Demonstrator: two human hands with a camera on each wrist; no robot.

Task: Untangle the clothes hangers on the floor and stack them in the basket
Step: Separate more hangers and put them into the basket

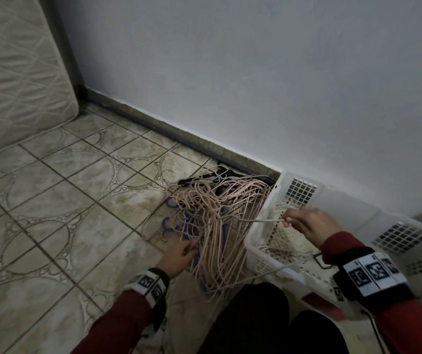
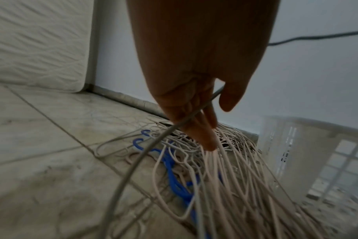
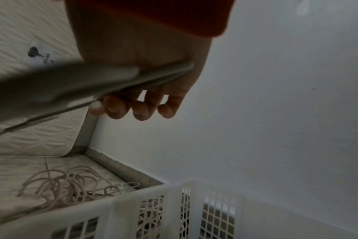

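A tangled pile of hangers (image 1: 217,215), mostly pale pink wire with a few blue and black ones, lies on the tiled floor against the white basket (image 1: 263,254). My left hand (image 1: 190,249) is at the pile's near left side, fingers curled into the pink strands. In the left wrist view a grey wire (image 2: 145,152) runs between the thumb and fingers of that hand (image 2: 219,126). My right hand (image 1: 287,221) hovers over the basket's far corner and pinches one pale hanger (image 1: 258,221) that still reaches into the pile. In the right wrist view its fingers (image 3: 141,111) curl around that blurred hanger (image 3: 112,80).
A quilted mattress (image 1: 13,72) leans against the corner at the far left. The grey wall (image 1: 255,72) and its dark skirting run right behind the pile and basket. A few hangers (image 1: 289,254) lie inside the basket. My dark-clothed knees (image 1: 255,318) are just below the pile.
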